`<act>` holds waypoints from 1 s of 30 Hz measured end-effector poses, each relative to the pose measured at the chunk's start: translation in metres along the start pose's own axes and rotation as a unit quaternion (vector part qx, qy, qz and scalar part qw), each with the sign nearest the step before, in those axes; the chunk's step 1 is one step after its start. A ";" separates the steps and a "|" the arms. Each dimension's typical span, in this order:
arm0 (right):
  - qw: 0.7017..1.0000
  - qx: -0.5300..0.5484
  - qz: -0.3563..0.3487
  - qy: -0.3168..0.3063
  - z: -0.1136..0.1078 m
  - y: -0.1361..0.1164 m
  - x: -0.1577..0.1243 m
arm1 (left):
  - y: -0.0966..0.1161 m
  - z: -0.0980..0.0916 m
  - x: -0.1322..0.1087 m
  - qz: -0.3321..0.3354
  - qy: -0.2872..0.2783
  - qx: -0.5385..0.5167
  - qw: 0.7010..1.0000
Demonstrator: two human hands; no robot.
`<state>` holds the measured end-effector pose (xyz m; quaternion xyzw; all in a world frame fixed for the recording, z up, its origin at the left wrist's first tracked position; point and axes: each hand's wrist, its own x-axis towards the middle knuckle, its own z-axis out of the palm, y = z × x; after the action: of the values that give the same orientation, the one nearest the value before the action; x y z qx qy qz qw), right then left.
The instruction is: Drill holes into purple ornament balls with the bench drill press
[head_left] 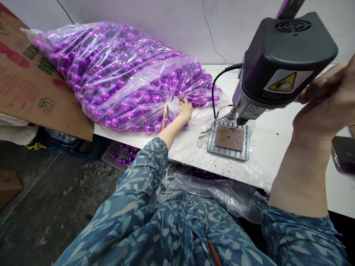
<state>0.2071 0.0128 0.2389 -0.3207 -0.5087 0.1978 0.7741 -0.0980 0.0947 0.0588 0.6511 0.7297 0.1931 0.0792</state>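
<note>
The left hand (184,111) lies on the bag (124,81) of shiny purple baubles, just beside the yellow tie (164,116) at its gathered neck. Its grip looks released, with the fingers spread loosely over the plastic. The bag lies on its side at the back of the desk (277,147), leaning against a sheet of cardboard (27,70).

The right hand (324,99) is raised at the right side of the black drill (285,55), its fingers (313,87) curled against the housing. From this angle, I cannot tell whether that grip is clenched on the drill or only touching it.

Under the drill's bit sits a metal jig (227,137) holding a brown pad (229,137), on a clear plastic sheet (188,144) scattered with dark specks. A phone (344,155) lies at the desk's right edge. More baubles sit in a tray (122,155) below the desk.
</note>
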 end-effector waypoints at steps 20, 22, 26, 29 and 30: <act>0.996 0.006 -0.083 -0.024 0.006 -0.002 -0.003 | 0.034 -0.010 -0.131 -0.065 -0.238 -0.623 0.743; 0.996 -0.004 -0.081 -0.025 0.005 -0.001 -0.003 | 0.040 -0.002 -0.133 -0.040 -0.248 -0.629 0.736; 0.997 -0.016 -0.073 -0.034 0.004 -0.003 -0.004 | 0.051 0.013 -0.130 0.041 -0.214 -0.572 0.791; 0.997 -0.023 -0.063 -0.036 0.005 -0.006 -0.006 | 0.057 0.023 -0.122 0.076 -0.178 -0.518 0.833; 0.997 -0.023 -0.059 -0.035 0.005 -0.007 -0.007 | 0.059 0.026 -0.119 0.080 -0.174 -0.511 0.838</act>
<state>0.1997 0.0048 0.2407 -0.3009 -0.5579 0.1510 0.7585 -0.0179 -0.0129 0.0414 0.5975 0.4468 0.4274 0.5107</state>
